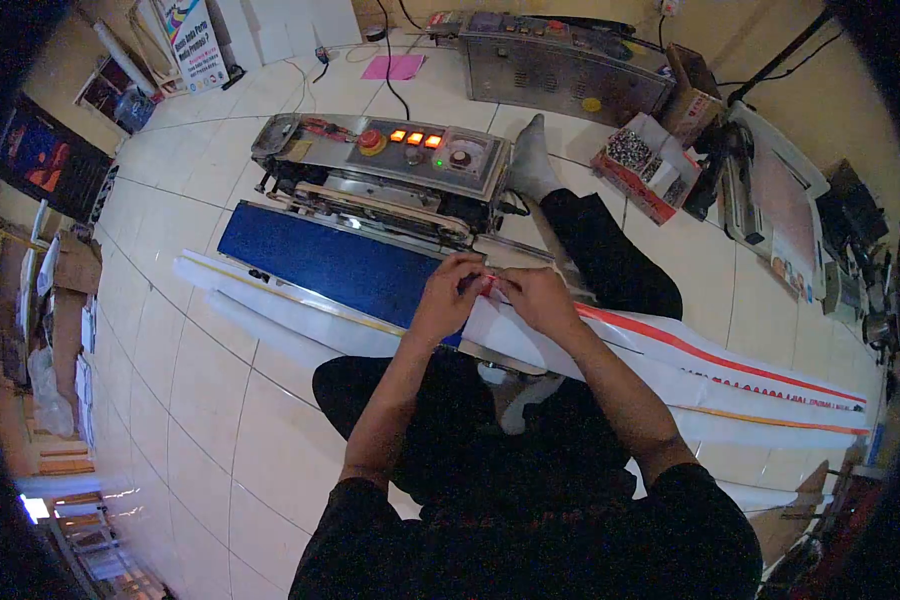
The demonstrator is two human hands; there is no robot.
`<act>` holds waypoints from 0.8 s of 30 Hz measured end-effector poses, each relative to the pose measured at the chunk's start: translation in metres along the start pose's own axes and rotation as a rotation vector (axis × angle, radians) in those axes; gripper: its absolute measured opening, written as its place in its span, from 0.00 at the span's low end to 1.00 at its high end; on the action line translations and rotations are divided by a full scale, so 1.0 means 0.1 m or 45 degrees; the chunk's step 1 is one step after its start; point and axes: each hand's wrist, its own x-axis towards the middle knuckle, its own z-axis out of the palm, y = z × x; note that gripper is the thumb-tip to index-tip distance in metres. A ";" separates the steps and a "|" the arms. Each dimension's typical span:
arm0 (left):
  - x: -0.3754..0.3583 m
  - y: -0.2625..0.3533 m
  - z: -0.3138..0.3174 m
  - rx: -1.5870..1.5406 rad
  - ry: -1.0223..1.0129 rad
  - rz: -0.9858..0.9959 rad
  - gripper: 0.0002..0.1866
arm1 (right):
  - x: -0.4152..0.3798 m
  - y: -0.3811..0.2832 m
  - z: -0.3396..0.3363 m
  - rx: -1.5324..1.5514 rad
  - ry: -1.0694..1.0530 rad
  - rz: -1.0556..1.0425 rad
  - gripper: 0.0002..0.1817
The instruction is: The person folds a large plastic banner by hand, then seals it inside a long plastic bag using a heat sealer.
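Observation:
Both hands meet in front of me at the near right end of the sealing machine (pixel 420 155). My left hand (pixel 452 293) has its fingers pinched on the edge of a long white banner sheet (pixel 515 335) with a red stripe. Right beside it, my right hand (pixel 538 298) pinches the same edge, the fingertips nearly touching. The banner stretches over my lap to the right, where red lettering shows. The machine's blue conveyor belt (pixel 320 262) lies left of my hands. Orange switches on the machine are lit.
Behind the machine stands a second metal machine (pixel 560 75). A cardboard box of small metal parts (pixel 645 160) sits at the right, near a printer-like device (pixel 770 190). A pink sheet (pixel 393 67) lies on the tiled floor (pixel 185 400). My legs are folded around the work.

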 end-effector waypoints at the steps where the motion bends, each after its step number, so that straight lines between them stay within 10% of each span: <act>1: -0.01 -0.06 0.05 -0.170 0.049 0.027 0.09 | 0.00 -0.01 -0.03 0.059 -0.011 0.023 0.15; 4: -0.04 0.09 0.02 -0.469 -0.117 -0.384 0.09 | 0.03 -0.05 -0.15 0.184 -0.173 0.067 0.15; 24: -0.06 -0.09 0.47 -0.245 0.155 -0.360 0.11 | -0.84 0.87 -0.95 -0.014 -0.277 0.082 0.17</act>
